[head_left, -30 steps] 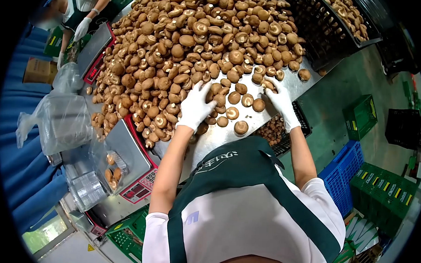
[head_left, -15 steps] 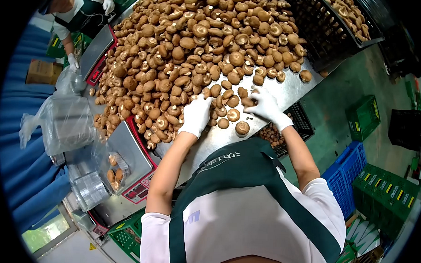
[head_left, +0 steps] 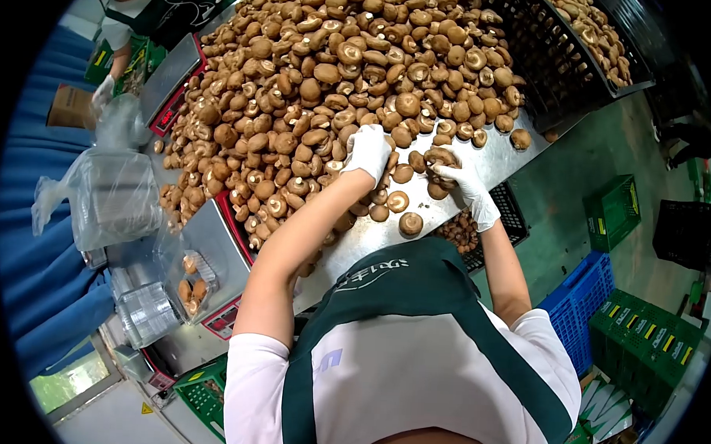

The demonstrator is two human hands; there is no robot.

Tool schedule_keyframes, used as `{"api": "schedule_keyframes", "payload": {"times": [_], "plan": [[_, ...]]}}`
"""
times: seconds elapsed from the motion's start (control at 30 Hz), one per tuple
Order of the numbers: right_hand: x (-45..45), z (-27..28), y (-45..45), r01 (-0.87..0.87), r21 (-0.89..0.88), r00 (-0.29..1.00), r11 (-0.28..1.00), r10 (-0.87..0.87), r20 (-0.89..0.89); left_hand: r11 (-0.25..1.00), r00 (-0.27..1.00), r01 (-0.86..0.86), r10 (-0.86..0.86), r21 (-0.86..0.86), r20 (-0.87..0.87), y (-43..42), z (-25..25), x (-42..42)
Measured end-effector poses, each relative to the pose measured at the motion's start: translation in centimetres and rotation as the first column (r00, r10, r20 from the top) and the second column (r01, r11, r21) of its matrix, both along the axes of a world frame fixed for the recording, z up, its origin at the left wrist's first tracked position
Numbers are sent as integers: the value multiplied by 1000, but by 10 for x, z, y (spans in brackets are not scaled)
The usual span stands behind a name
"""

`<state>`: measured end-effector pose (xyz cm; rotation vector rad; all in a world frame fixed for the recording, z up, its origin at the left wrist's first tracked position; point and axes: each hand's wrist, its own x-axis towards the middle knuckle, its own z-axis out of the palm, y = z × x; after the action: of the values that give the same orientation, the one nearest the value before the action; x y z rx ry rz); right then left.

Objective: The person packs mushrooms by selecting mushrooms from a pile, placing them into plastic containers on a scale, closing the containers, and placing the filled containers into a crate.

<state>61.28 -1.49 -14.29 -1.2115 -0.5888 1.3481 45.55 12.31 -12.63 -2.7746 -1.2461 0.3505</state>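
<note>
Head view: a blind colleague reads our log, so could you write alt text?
A white-gloved right hand holds mushrooms over a metal table; the gloved left hand is at the edge of a large mushroom pile.

Wearer's two hands (head_left: 369, 153) (head_left: 468, 187), mushrooms (head_left: 325, 72) beyond counting, one brown carton (head_left: 70, 106)

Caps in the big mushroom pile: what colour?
Brown, lighter and darker shades mixed. The caps show best in the head view.
</note>
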Motion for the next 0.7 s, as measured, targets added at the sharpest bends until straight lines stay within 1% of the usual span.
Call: {"api": "schedule_keyframes", "payload": {"times": [0.03,0.07,0.13,0.17,0.2,0.27,0.3,0.33,0.4,0.43,0.47,0.5,0.53,0.57,0.6,0.63,0.67,0.7], "plan": [[3,-2,1,2,41,999,999,-5,54,998,998,26,-22,62,-60,1,-5,5],[9,-2,0,2,43,998,999,-5,60,998,998,26,-22,64,-54,3,-7,5],[18,5,-7,58,84,989,995,-46,-138,989,987,150,-149,-2,-63,9,-8,-2],[20,8,-11,148,115,980,982,-130,-153,983,983,182,-182,-10,-26,10,-8,-8],[26,10,-14,203,118,958,972,-173,-227,982,982,186,-187,-9,-25,8,-6,-12],[36,15,-24,305,40,907,952,-277,-316,982,981,189,-189,10,29,3,-2,-17],[43,6,-27,317,82,906,945,-276,-320,982,981,189,-188,-17,51,4,-1,-21],[48,2,-29,304,88,909,949,-261,-326,974,975,221,-220,-56,25,6,10,-25],[48,1,-33,318,65,899,946,-280,-337,979,985,119,-95,-164,145,3,39,-33],[44,3,-32,304,52,918,951,-277,-283,990,976,49,-19,-136,215,2,47,-37],[41,5,-29,290,42,934,956,-274,-228,984,950,-11,66,-178,305,1,58,-44],[39,1,-24,246,36,957,969,-237,-166,952,887,-31,167,-305,431,1,65,-52],[37,-2,-23,232,-3,962,973,-230,-146,903,799,-28,279,-430,533,2,69,-61],[36,-4,-22,201,15,967,979,-196,-162,826,624,69,402,-560,670,3,60,-73],[30,0,-19,166,34,971,986,-157,-179,692,468,197,555,-694,687,1,56,-82],[20,11,-14,155,36,973,987,-146,-178,534,355,204,741,-821,570,-5,58,-92],[8,24,-9,200,35,963,979,-189,-193,356,235,236,882,-904,408,-12,61,-103],[-3,32,-5,243,32,950,970,-231,-208,115,25,447,990,-887,141,-23,52,-115]]}}
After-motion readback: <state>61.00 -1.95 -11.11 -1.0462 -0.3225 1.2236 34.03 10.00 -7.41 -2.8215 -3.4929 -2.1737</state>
